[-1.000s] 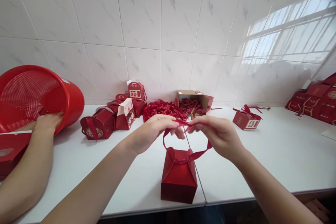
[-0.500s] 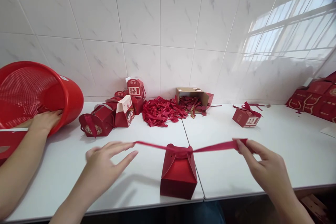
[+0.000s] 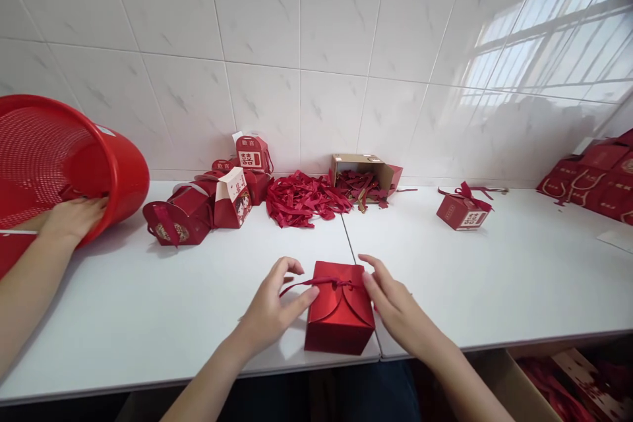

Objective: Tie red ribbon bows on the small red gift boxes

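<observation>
Grip slack, unclosed: left hand [image 3: 271,306], right hand [image 3: 393,300] flank upright red box [image 3: 339,335]; ribbon [image 3: 325,280] runs left-right across top.

Ribbon pile [image 3: 306,201], one; leftward, one basket [image 3: 129,178] (boxes [image 3: 190,211] between: count unclear); rightward, one carton [image 3: 361,159], one bow-topped box [image 3: 453,212]; nearer, one glossy box [image 3: 340,336].

Left of the hands [image 3: 270,313] [image 3: 398,310], the round red perforated plastic basket [image 3: 131,171] is cut off; far rightward, stacked dark-red bags [image 3: 588,188] are cropped.
</observation>
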A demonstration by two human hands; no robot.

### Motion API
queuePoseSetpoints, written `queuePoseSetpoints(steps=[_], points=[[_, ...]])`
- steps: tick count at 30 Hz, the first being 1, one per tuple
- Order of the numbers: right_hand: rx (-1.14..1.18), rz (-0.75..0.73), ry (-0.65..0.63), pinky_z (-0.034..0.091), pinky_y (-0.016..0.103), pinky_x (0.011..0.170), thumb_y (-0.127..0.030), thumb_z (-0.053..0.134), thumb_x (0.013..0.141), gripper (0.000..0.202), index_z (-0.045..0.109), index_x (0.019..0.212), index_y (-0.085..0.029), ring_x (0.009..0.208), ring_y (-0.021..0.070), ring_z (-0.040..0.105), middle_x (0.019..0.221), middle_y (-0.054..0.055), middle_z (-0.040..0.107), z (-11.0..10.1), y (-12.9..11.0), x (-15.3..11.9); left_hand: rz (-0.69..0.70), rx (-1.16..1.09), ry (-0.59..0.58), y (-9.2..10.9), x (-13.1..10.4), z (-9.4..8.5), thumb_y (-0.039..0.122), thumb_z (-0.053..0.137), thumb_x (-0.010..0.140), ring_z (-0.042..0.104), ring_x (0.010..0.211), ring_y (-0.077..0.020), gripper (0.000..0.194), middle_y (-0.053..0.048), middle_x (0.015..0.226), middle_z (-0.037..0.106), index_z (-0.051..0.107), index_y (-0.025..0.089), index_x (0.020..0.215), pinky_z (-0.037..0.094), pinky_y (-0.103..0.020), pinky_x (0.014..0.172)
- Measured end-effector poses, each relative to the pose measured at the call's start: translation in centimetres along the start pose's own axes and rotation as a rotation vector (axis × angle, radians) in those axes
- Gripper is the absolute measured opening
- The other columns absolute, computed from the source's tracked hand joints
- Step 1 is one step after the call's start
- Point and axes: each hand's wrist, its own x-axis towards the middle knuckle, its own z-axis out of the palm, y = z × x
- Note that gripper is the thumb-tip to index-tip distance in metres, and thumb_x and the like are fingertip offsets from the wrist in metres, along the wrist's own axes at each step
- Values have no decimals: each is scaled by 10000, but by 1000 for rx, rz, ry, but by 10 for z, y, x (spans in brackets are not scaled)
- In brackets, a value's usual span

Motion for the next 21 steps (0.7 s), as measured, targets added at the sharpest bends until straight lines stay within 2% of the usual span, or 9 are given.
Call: queuePoseSetpoints(steps=[2,4,7,10,12,15,17,19,21], points=[[35,25,-4,441,299,551,-452,342,934,447,401,1314,-225,576,185,561,634,-21,559,9,-3,2,-34,-79,-36,-1,3,9,419,522,845,528,760,-152,197,5,820,503,473,229,856,460,-257,704],[49,18,62,370,260,487,-439,398,915,430,402,1272,-199,497,155,471,552,-66,450,12,-2,5,-60,-85,-54,-4,4,11,428,509,853,450,626,-122,229,35,714,444,446,218,785,400,-229,588],[99,0,112,313,229,479,-406,505,871,375,391,1157,-192,468,117,371,507,-111,346,4,3,9,-80,-16,22,-9,6,3,440,575,805,366,547,-104,307,61,607,374,419,205,685,328,-222,536],[106,-56,84,308,221,489,-373,554,847,237,387,926,-225,496,99,338,548,-102,354,-12,4,8,-128,13,68,-10,12,-13,425,549,814,385,523,-111,269,61,548,393,483,202,678,315,-222,522],[-1,-162,17,325,232,499,-305,542,847,200,378,763,-227,534,103,360,605,-63,398,-25,1,4,-196,30,-63,-7,18,-26,394,534,810,439,524,-124,242,38,536,486,555,198,669,328,-222,514],[-250,-298,-72,380,263,535,-200,508,825,211,407,641,-213,603,124,441,734,8,489,-37,-3,-2,-309,35,-531,3,28,-43,330,604,733,451,478,-127,180,-10,535,598,653,192,629,291,-218,452],[-379,-336,-1,397,274,534,-183,500,818,220,448,605,-204,603,127,465,791,36,507,-38,-3,-3,-315,-42,-829,13,33,-48,314,646,703,404,426,-109,149,-22,515,604,708,189,650,246,-220,414],[-440,-381,152,386,269,503,-191,506,828,264,477,565,-195,563,119,453,759,38,495,-31,-4,-2,-276,-172,-919,25,34,-47,356,639,738,346,389,-86,201,-21,519,592,739,182,725,219,-228,397],[-405,-459,307,381,258,486,-186,517,835,295,511,540,-186,547,115,454,709,32,486,-21,-5,1,-227,-259,-800,36,30,-38,406,568,810,315,389,-73,286,-10,540,573,737,175,796,227,-231,404]])
